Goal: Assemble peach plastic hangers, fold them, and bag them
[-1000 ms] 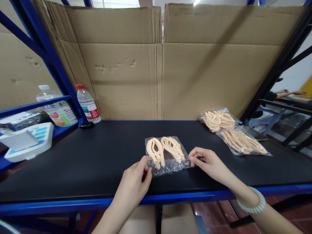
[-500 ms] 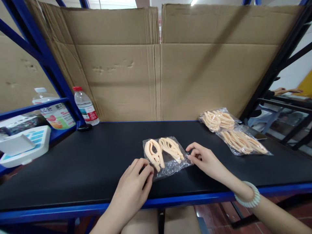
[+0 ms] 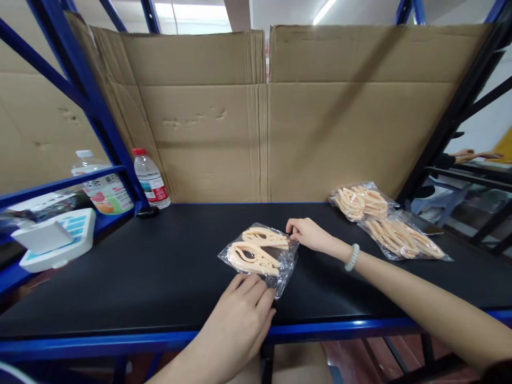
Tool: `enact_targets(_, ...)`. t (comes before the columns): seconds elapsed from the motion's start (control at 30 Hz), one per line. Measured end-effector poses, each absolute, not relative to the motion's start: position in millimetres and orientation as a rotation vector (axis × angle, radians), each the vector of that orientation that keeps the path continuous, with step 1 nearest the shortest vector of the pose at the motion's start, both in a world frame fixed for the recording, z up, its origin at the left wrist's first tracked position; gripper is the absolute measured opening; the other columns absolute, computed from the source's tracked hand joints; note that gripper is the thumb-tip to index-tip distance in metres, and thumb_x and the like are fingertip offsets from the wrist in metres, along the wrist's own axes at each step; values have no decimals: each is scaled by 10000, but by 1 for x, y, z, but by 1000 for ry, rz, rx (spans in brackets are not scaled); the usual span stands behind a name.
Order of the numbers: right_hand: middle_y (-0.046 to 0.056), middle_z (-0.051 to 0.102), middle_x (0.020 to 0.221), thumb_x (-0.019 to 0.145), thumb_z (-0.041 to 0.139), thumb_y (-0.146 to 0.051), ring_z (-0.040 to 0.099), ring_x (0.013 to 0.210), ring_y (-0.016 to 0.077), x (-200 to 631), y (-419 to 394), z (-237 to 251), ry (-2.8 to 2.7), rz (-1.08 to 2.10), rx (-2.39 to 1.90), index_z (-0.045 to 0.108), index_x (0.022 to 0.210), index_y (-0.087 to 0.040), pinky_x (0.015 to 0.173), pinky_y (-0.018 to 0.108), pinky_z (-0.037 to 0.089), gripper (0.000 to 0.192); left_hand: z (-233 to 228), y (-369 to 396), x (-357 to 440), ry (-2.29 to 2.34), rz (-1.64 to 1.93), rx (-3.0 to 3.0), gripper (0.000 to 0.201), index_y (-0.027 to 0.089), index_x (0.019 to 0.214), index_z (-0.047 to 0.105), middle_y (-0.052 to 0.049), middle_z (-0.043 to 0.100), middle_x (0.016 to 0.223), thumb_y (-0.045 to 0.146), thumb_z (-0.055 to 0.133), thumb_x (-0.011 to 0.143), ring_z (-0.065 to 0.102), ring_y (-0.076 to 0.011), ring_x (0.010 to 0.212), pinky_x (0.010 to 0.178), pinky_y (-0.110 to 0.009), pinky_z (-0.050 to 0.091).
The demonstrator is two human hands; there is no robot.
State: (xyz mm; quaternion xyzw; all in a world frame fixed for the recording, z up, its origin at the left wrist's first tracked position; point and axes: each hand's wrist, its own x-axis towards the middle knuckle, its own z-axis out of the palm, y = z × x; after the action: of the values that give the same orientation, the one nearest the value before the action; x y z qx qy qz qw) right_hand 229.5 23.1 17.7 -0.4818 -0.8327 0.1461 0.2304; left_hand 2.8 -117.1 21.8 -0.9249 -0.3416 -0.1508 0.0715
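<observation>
A clear plastic bag (image 3: 286,266) lies on the black tabletop before me, turned so its open-looking crinkled end faces right. Inside are peach looped plastic pieces (image 3: 240,261) that look like folding clothes hangers, in two groups. My left hand (image 3: 242,314) is closed on the bag's near edge, its fingertips partly hidden beneath the knuckles. At the far right corner of the bag, my right hand (image 3: 310,234) pinches the film between curled fingers. A pale beaded bracelet (image 3: 352,257) circles my right wrist.
Two more filled bags (image 3: 362,201) lie at the right back. A red-capped bottle (image 3: 152,178) stands at the back left beside a blue frame post. A white-and-blue device (image 3: 60,240) sits on the left. Cardboard (image 3: 208,117) walls off the back. Another person's hands (image 3: 476,154) show far right.
The bag has turned so the hangers now point right instead of toward me. My right hand has moved up and left; my left hand has shifted slightly right and nearer to me.
</observation>
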Motion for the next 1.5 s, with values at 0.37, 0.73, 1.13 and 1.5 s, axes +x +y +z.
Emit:
enact_targets(0.37,-7,574,754,736,616,1,528,692,117,180,82,13,-2487,370,-931,631,889,-126,671,220,399,199,65,-59,-1,-782,-504,-2982,114,198,883,616,-50,610,879,239,511,866,569,-200,821,771,-307,449)
enact_targets(0.73,29,614,841,771,641,-78,543,737,129,177,88,14,-2310,364,-861,628,931,-123,693,240,427,167,47,-13,-26,-671,-409,-3113,682,339,1310,483,-103,451,1419,522,707,693,391,-334,1313,1049,-561,287)
enact_targets(1.13,24,655,796,857,523,-277,588,706,155,207,43,21,-1990,354,-933,629,889,-183,630,263,440,145,31,-13,-46,-1014,-247,-2991,578,304,1369,418,-86,393,1465,577,467,862,251,-319,1390,1078,-600,223)
enact_targets(1.5,40,659,741,798,533,-390,599,674,193,239,66,0,-1888,394,-1079,650,830,-189,620,304,446,235,29,8,-94,-1457,-154,-2804,617,319,1387,382,-65,366,1480,651,356,868,270,-288,1379,1078,-566,221)
